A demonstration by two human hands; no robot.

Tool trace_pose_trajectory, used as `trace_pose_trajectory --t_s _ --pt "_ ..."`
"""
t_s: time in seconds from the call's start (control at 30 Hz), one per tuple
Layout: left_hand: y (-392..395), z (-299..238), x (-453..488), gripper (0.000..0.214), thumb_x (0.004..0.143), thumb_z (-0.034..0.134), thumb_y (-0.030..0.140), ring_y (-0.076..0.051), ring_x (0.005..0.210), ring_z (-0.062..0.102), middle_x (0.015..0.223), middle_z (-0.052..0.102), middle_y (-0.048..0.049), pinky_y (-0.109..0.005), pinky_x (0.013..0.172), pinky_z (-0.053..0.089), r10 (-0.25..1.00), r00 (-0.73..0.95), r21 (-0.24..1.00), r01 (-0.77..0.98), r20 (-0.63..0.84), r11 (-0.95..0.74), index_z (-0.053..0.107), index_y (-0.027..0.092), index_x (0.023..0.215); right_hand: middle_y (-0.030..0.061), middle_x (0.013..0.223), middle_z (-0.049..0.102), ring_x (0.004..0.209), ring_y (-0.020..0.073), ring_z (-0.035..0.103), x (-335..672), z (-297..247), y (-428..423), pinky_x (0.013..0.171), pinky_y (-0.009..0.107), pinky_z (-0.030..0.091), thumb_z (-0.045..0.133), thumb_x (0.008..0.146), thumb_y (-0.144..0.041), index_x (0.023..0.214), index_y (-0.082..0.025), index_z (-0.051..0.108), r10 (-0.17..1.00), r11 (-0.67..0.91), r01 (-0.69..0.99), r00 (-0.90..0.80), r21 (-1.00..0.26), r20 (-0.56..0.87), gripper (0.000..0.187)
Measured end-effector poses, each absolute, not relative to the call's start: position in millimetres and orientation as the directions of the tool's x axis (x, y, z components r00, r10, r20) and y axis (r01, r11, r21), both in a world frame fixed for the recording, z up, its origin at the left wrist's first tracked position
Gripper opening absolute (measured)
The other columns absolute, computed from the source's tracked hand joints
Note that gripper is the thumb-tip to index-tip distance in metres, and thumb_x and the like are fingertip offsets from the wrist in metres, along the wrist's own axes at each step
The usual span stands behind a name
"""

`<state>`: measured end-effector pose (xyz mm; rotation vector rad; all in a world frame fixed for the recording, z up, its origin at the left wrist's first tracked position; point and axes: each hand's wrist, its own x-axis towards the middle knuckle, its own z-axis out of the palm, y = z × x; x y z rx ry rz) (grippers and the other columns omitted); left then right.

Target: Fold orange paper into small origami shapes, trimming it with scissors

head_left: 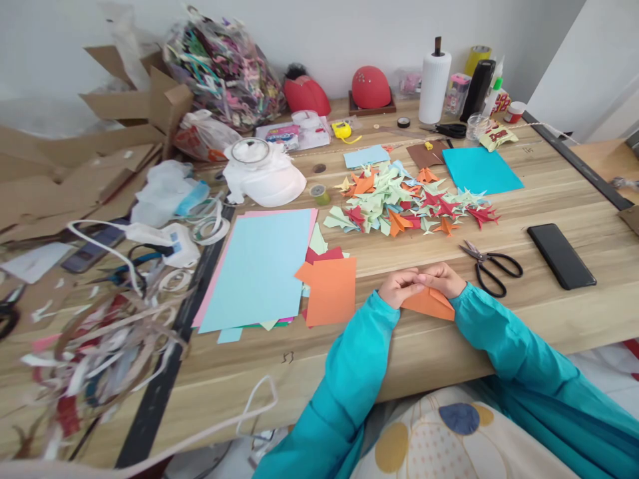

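Observation:
Close to the table's front edge, my left hand [401, 287] and my right hand [442, 279] meet over a piece of folded orange paper [430, 305]. Both hands are closed on its upper edge, with thumbs near each other; the lower part of the paper shows below them, and the fingers hide the rest. Left of my hands lies a flat orange sheet [331, 293], beside a stack of light blue paper [259, 266] with pink edges showing. Beyond my hands spreads a heap of folded paper shapes [384, 199] in green, orange and red.
Black-handled scissors [492, 264] and a black phone [562, 256] lie to the right. A turquoise sheet [482, 169] is farther back. Tangled ribbons [110, 352], a white power strip [174, 245] and cardboard boxes [64, 179] crowd the left. A white bottle-like cylinder [434, 90] stands at the back.

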<state>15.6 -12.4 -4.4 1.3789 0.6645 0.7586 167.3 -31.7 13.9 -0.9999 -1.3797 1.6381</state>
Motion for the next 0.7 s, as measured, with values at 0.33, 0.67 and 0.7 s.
trace_pose_trajectory --t_s 0.33,0.67,0.7 --pt "-13.3 -2.9 17.1 0.036 0.067 0.065 0.043 -0.008 0.058 0.037 0.059 0.042 0.0027 -0.023 0.056 0.029 0.776 0.631 0.978 -0.149 -0.019 0.145 0.049 0.013 0.054 -0.0073 0.040 0.029 0.040 0.0023 0.022 167.3 3.9 -31.6 0.039 0.021 0.016 0.068 0.061 -0.049 0.040 -0.015 0.037 0.929 -0.261 -0.227 -0.322 -0.938 -0.181 0.052" --pt "-15.0 -0.3 17.6 0.044 0.069 0.060 0.050 -0.007 0.053 0.028 0.054 0.029 0.0050 -0.023 0.051 0.021 0.773 0.634 0.996 -0.080 0.014 0.047 0.041 0.014 0.052 -0.0076 0.040 0.025 0.040 0.0020 0.018 166.7 6.9 -33.5 0.041 0.022 0.012 0.066 0.066 -0.049 0.039 -0.016 0.030 0.900 -0.229 -0.189 -0.415 -0.955 -0.133 0.056" --pt "-15.1 -0.6 18.0 0.044 0.069 0.061 0.050 -0.007 0.053 0.028 0.054 0.030 0.0049 -0.023 0.051 0.021 0.782 0.623 0.996 -0.085 0.021 0.041 0.041 0.014 0.051 -0.0076 0.040 0.026 0.040 0.0019 0.019 166.7 6.6 -33.3 0.040 0.022 0.012 0.066 0.065 -0.049 0.038 -0.015 0.031 0.904 -0.238 -0.197 -0.404 -0.951 -0.143 0.055"
